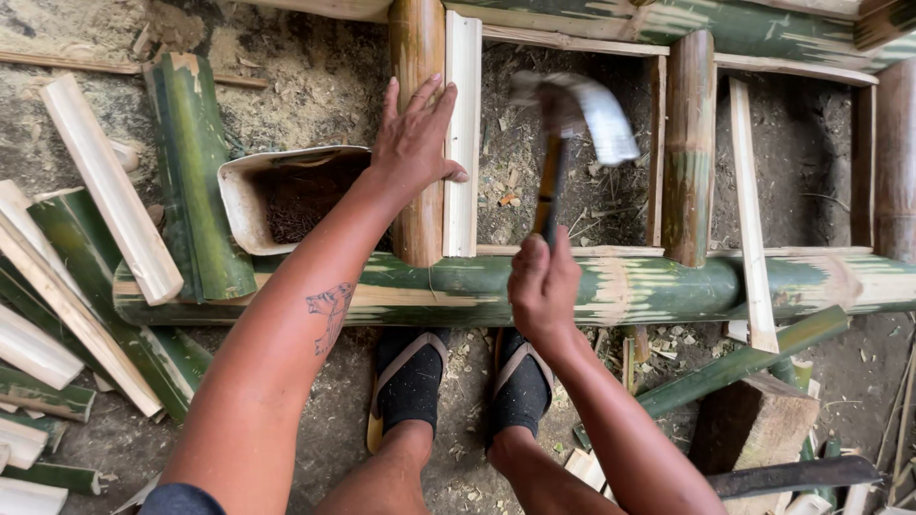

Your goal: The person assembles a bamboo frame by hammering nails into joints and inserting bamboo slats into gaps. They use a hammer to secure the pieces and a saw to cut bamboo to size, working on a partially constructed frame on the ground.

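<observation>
Nearest the camera, two feet in black socks and sandals (468, 386) stand on the dirt, just short of a long green bamboo pole (668, 286) that lies across the view. To the right of the feet lie a wood block (754, 424) and a dark blade (792, 474); to the left, a heap of split bamboo strips (57, 353). The right hand (544, 286) is over the long pole, fingers closed tight around the handle of a hammer (572, 133), whose metal head is raised and blurred above the ground beyond the pole. The left hand (412, 143) reaches further out, fingers spread and pressed flat on an upright brown bamboo post (417, 48) that meets the long pole at a right angle; its thumb touches a pale split strip (463, 133) set just beside that post. Left of the hand sits a cut bamboo piece (258, 195) holding dark crumbly matter. Further right, more posts (689, 143) and a thin pale slat (749, 200) run from the long pole to another green pole (725, 24) at the far edge.
</observation>
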